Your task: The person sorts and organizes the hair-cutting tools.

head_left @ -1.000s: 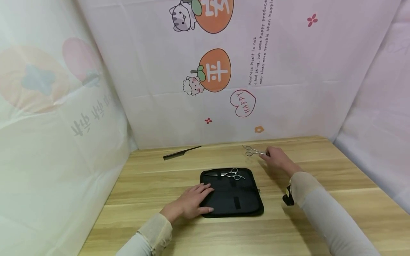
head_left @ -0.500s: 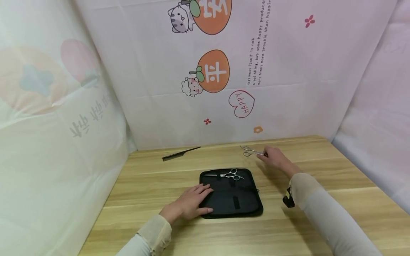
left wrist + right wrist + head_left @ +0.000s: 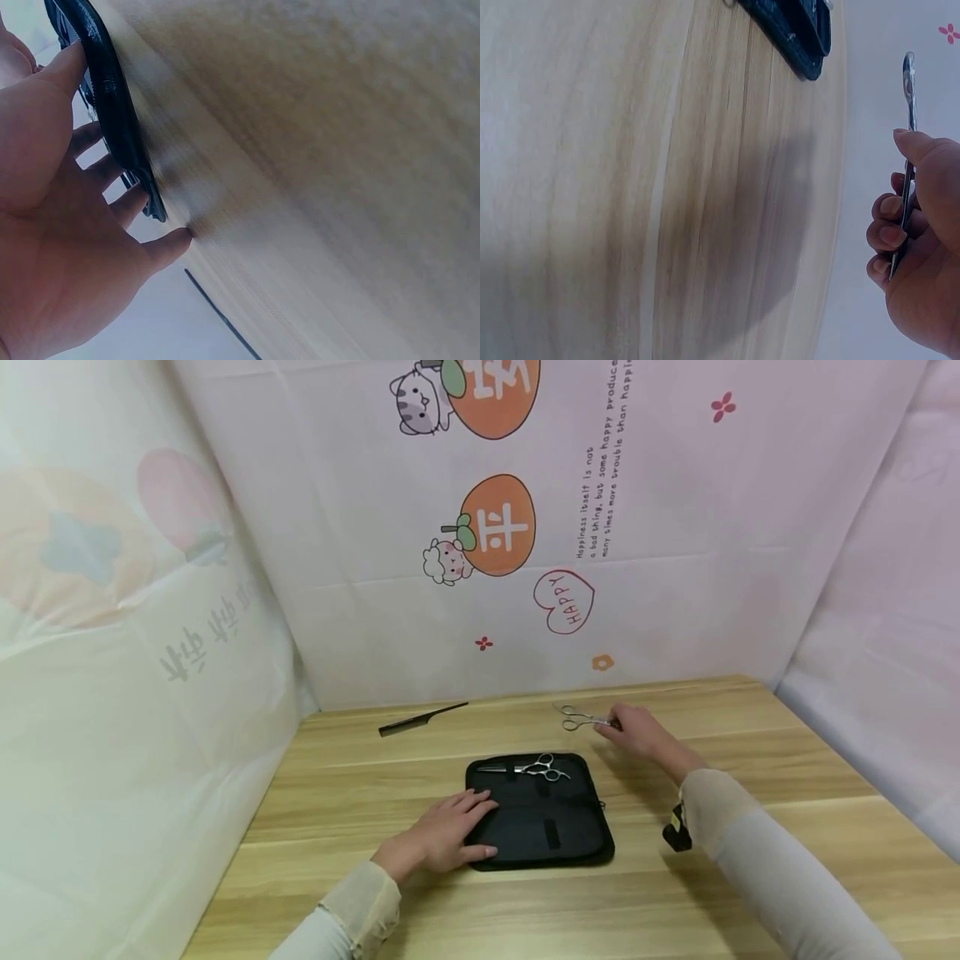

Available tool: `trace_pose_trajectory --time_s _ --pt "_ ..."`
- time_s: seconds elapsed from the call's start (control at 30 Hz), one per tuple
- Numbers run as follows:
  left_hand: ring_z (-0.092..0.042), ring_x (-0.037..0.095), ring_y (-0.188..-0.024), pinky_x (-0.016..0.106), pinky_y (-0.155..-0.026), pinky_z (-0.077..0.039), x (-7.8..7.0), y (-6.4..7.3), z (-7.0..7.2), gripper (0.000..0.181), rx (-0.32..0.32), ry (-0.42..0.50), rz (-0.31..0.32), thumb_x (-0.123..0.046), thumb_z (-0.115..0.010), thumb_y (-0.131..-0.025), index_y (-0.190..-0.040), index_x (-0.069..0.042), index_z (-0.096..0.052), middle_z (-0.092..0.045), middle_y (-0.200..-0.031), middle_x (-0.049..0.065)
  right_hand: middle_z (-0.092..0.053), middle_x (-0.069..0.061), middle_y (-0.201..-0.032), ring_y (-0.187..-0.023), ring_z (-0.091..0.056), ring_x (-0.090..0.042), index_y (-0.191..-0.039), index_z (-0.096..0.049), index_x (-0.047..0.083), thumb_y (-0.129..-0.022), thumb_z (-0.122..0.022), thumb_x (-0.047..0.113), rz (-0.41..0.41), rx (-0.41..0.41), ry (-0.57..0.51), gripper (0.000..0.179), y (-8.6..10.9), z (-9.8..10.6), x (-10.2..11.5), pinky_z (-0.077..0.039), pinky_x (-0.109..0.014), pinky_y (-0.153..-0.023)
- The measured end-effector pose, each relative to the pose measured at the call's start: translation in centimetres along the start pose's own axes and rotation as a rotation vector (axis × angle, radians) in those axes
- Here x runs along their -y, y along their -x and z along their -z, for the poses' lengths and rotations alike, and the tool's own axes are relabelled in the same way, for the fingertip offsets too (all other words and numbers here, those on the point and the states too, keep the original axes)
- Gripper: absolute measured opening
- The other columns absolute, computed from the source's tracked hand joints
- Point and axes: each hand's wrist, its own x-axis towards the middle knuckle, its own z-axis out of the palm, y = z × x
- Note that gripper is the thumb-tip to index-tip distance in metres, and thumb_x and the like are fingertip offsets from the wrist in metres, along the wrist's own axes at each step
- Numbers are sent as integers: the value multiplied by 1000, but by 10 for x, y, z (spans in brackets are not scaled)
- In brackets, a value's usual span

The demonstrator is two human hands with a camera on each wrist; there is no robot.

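Note:
A black zip case (image 3: 525, 827) lies unfolded on the wooden table, a pair of silver scissors (image 3: 540, 767) tucked under a strap along its far side. My left hand (image 3: 442, 831) rests on the case's left edge with fingers spread; the left wrist view shows its thumb and fingers along the black edge (image 3: 112, 97). Beyond the case to the right, my right hand (image 3: 637, 731) holds a second pair of scissors (image 3: 581, 721) above the table, finger rings pointing left. In the right wrist view, curled fingers and thumb grip these scissors (image 3: 909, 112) by the blade end.
A black rat-tail comb (image 3: 412, 723) lies at the back left of the table (image 3: 337, 793). A printed white cloth (image 3: 375, 635) hangs behind the table, with more cloth at both sides. A black wrist camera (image 3: 677, 835) hangs under my right sleeve.
My right hand has shifted slightly left with the scissors. My left hand stays on the case, and the whole view has drifted a little.

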Motion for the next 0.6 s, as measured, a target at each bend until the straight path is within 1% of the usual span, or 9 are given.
trace_pose_trajectory --time_s 0.23,0.4,0.6 --pt "-23 35 -154 60 -119 -25 10 -5 -11 72 -15 6 -13 -56 -54 -102 -160 -17 -35 -27 -167 9 -49 -3 -67 -57 -42 -17 -85 -53 7 -105 -59 29 21 1 -19 30 0 -3 7 -37 -32 -56" --pt "-23 35 -154 59 -119 -25 11 -6 -12 73 -19 -2 -14 -57 -54 -101 -160 -18 -35 -28 -167 8 -47 -3 -67 -56 -40 -16 -85 -51 7 -104 -59 30 31 4 -21 31 2 -4 13 -37 -32 -55" --pt "-24 35 -154 59 -118 -27 9 -5 -10 73 -20 -9 -13 -59 -52 -101 -160 -19 -35 -28 -167 7 -49 -4 -68 -56 -42 -16 -86 -53 6 -104 -60 29 43 11 -27 30 5 -6 20 -37 -32 -55"
